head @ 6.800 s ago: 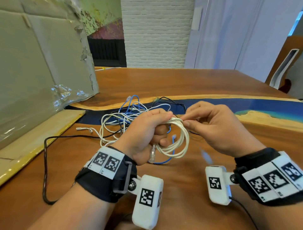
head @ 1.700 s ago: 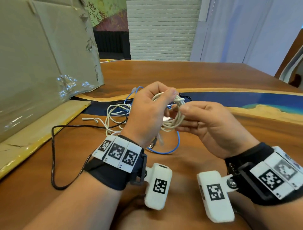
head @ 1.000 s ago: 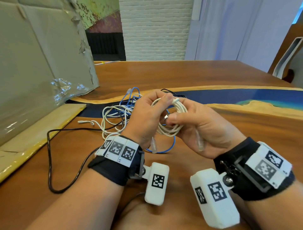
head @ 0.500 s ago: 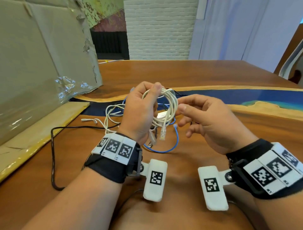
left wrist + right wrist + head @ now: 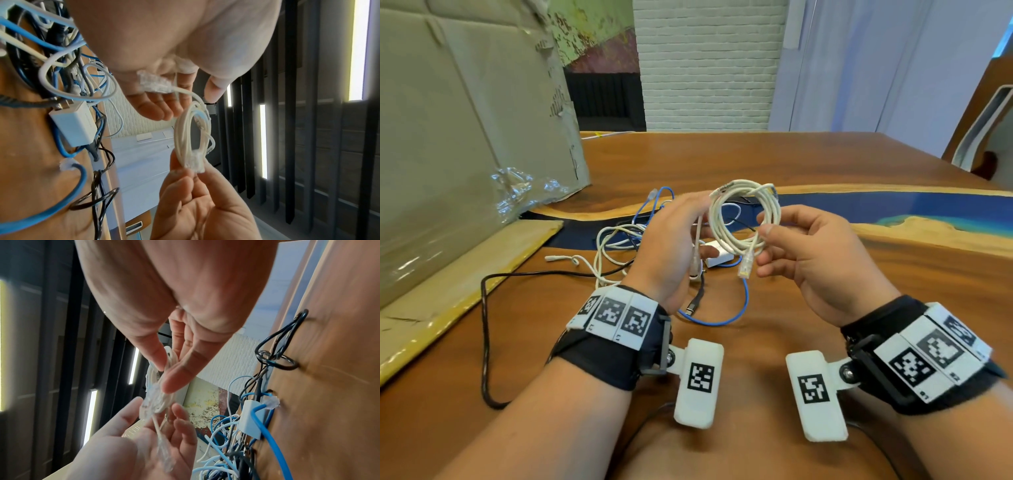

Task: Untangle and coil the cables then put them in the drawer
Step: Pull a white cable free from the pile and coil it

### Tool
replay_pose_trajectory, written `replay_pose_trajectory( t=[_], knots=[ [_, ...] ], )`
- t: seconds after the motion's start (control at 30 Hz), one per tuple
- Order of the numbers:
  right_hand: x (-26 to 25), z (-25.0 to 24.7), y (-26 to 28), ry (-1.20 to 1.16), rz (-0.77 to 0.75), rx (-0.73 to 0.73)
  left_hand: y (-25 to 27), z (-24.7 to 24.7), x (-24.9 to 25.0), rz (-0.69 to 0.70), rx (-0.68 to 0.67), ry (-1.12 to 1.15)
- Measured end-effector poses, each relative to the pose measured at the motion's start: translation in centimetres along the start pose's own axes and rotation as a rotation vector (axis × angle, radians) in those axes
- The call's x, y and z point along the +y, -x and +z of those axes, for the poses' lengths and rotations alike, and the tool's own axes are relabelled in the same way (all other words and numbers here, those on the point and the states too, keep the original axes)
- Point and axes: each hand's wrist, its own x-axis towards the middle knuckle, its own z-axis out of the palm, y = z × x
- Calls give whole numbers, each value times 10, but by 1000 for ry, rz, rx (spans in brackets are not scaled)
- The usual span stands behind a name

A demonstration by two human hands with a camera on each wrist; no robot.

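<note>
A big cardboard sheet [image 5: 458, 144] leans along the left edge of the wooden table [image 5: 825, 161], and a tangle of cables [image 5: 626, 236] in blue, white and black sprawls mid-table around a small white adapter [image 5: 717, 257]. Held up above that tangle, the right hand [image 5: 815, 260] pinches a white coil [image 5: 744, 219] between thumb and fingertips. The left hand [image 5: 671, 250] is relaxed, fingers loose, the coil's free plug end [image 5: 153, 83] lying across them.

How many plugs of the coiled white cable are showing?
2. One plug hangs under the white cable, which the right hand pinches; the other plug lies against the left hand. None looks hidden.
</note>
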Motion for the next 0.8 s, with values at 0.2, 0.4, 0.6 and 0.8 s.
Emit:
replay_pose_trajectory(
  t=[0.2, 0.4, 0.6, 0.8],
  knots=[
    [1, -11, -5, 78, -30, 113, -1, -9, 6, 13, 78, -217],
    [4, -15, -9, 93, -8, 155, 2, -12, 12, 1, -27, -212],
    [6, -12, -8, 64, 25, 121, 8, -2, 12, -159, -54, 32],
    [4, -8, -5, 62, 38, 32, 8, 1, 11, -102, 28, -18]
  ],
)
